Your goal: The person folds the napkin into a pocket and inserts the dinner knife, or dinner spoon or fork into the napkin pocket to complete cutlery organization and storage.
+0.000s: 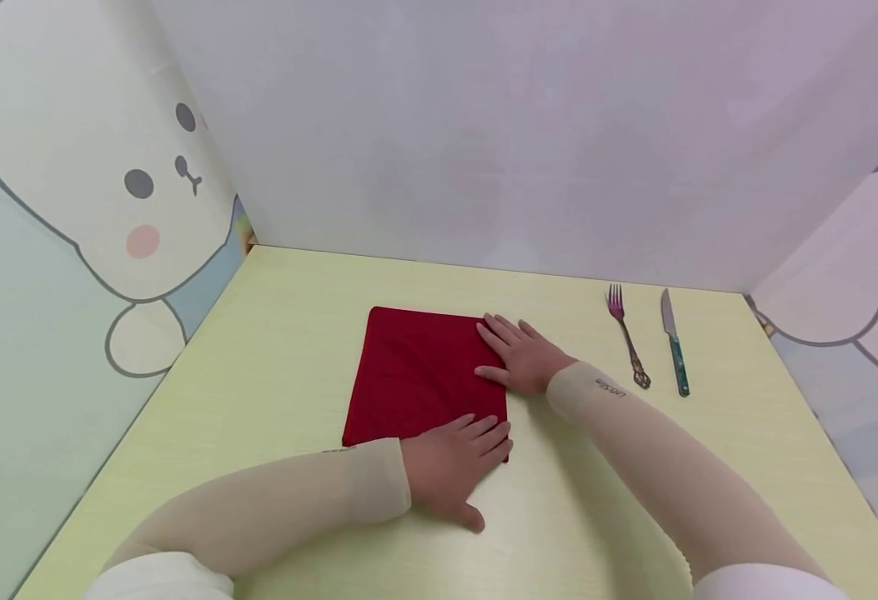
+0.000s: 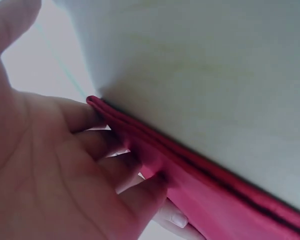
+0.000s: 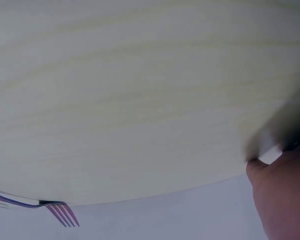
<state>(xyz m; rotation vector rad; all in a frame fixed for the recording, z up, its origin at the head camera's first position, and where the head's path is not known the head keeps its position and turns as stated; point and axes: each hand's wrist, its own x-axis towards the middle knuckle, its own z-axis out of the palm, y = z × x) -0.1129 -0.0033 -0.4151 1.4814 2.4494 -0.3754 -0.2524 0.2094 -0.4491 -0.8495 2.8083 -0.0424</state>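
A dark red cloth [image 1: 416, 367], folded into a rough square, lies flat on the pale yellow table [image 1: 296, 333]. My left hand [image 1: 454, 467] rests on its near right corner, fingers straight and thumb held out over the table. In the left wrist view, the fingertips of that left hand [image 2: 65, 155] touch the cloth [image 2: 205, 185], whose layered folded edge shows. My right hand [image 1: 524, 358] lies with spread fingers on the cloth's far right edge. Only part of the right hand [image 3: 285, 195] appears in the right wrist view, and the cloth cannot be made out there.
Right of the cloth lie a metal fork [image 1: 625, 333] with an ornate handle and a knife [image 1: 674, 342] with a green handle, side by side. A pale wall [image 1: 484, 150] rises behind the table. Printed cartoon panels [image 1: 71, 250] flank both sides.
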